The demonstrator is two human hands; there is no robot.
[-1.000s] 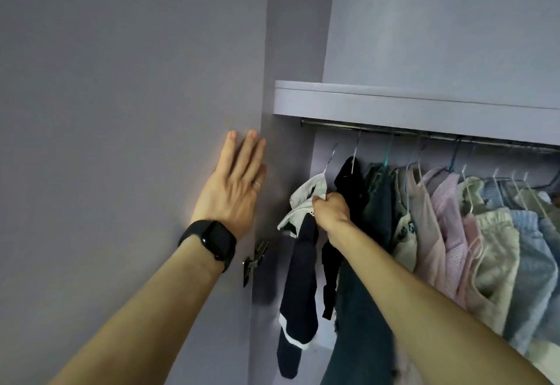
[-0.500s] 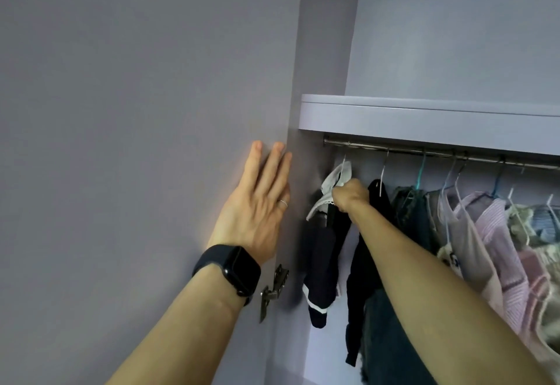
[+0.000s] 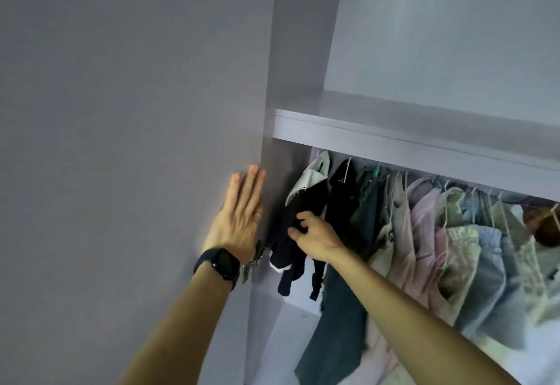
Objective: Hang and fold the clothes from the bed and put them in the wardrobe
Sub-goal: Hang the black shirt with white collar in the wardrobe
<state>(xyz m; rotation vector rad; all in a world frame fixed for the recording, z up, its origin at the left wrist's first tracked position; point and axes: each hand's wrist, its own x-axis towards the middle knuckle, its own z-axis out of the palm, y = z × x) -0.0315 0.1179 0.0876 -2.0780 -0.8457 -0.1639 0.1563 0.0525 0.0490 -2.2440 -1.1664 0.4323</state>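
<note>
Nearest, 7 o'clock: my left forearm runs up to a black watch [image 3: 218, 263] at the wrist. Just past it, my left hand [image 3: 239, 218] lies flat on the inner face of the wardrobe door [image 3: 121, 142]. The fingers are straight and together, holding nothing, and there is a ring [image 3: 257, 215] on one. I judge this a brace that holds the door back and steadies me while I lean in. A metal hinge [image 3: 253, 259] sits just beside the heel of that hand.

5 o'clock: my right hand [image 3: 315, 236] is inside the wardrobe [image 3: 297, 66]. Its fingers [image 3: 303, 218] are curled, with the thumb below, pinching a fold of the dark top with the white collar [image 3: 306, 199]. The grip is small, fingertips only, the palm off the cloth. Probably I am tugging the top straight so it hangs clean.

The top hangs at 12 o'clock from that hand. It is the leftmost piece, close to the wardrobe's side wall, collar up.

Further, 3 to 4 o'clock: the row of hung clothes [image 3: 430, 227] is packed shoulder to shoulder in dark, denim, pink stripe and pale blue.

Above, 2 o'clock: the shelf [image 3: 394, 142], whose front lip hides most of the rail.

The bed is not in view, so I cannot tell what remains there.
</note>
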